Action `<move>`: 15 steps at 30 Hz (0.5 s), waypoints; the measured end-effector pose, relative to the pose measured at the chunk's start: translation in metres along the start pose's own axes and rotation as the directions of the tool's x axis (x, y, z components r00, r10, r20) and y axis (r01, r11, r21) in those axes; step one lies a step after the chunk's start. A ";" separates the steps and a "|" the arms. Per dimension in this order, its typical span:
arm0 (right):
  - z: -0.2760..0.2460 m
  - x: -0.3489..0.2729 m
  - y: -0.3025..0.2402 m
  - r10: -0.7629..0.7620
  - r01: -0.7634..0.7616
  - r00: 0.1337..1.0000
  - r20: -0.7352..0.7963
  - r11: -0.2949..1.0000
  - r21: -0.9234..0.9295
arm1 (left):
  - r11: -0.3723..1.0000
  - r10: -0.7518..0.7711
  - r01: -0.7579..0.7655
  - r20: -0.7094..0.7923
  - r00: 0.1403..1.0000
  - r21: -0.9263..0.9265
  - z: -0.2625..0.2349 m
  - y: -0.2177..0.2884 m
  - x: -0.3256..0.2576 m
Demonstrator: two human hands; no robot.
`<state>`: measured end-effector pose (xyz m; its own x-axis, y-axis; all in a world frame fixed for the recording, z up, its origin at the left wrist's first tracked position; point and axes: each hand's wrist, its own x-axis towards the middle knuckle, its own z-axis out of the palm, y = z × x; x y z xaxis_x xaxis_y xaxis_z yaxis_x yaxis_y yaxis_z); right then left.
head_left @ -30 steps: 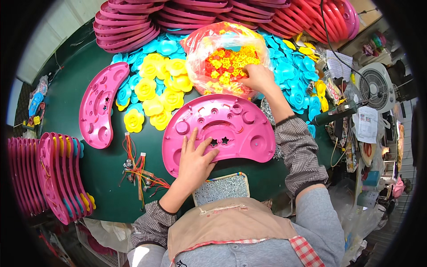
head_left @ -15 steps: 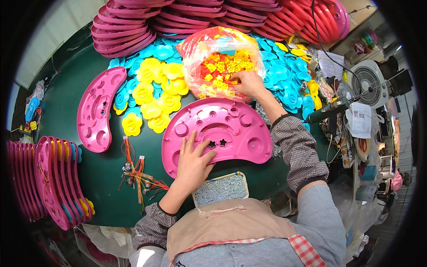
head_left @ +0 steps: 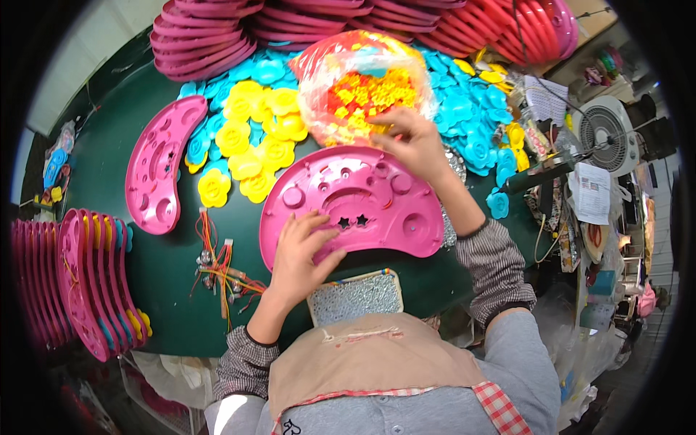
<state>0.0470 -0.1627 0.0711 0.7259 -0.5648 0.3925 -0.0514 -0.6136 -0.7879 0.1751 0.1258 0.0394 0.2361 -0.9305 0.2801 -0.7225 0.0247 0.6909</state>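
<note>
A pink curved plastic panel (head_left: 377,235) lies in front of me, its recessed side up, with two star-shaped holes near its middle. My left hand (head_left: 301,250) is over the panel's left part, fingers spread and holding nothing. Just above the panel's far right part is my right hand (head_left: 415,145), thumb and fingers bent toward each other. Whatever is between its fingertips is blurred against the yellow behind. Beyond it stands an opened clear plastic bag (head_left: 315,109) full of small yellow and red flower-shaped pieces (head_left: 373,94).
Yellow flower-shaped parts (head_left: 254,148) and blue ones (head_left: 464,116) surround the bag. Another pink panel (head_left: 156,163) lies left, above bundled wires (head_left: 217,272). Stacked panels stand at far left (head_left: 90,290) and back (head_left: 203,40). A tray of small metal pieces (head_left: 355,297) sits near me; a fan (head_left: 605,134) is right.
My right hand has drawn back from the bag's pieces, toward the panel's right side. My left hand has lifted a little and its fingers have shifted away from the star holes.
</note>
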 end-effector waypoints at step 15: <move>0.025 -0.107 -0.025 0.020 0.056 0.936 0.350 0.977 -0.206 | 0.979 0.125 -0.131 0.049 0.991 0.154 0.023 -0.015 0.051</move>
<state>-0.0121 -0.0729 0.0364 0.9189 -0.3482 0.1853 -0.1509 -0.7444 -0.6505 0.1826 0.0695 0.0280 0.1122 -0.9368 0.3313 -0.8387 0.0896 0.5372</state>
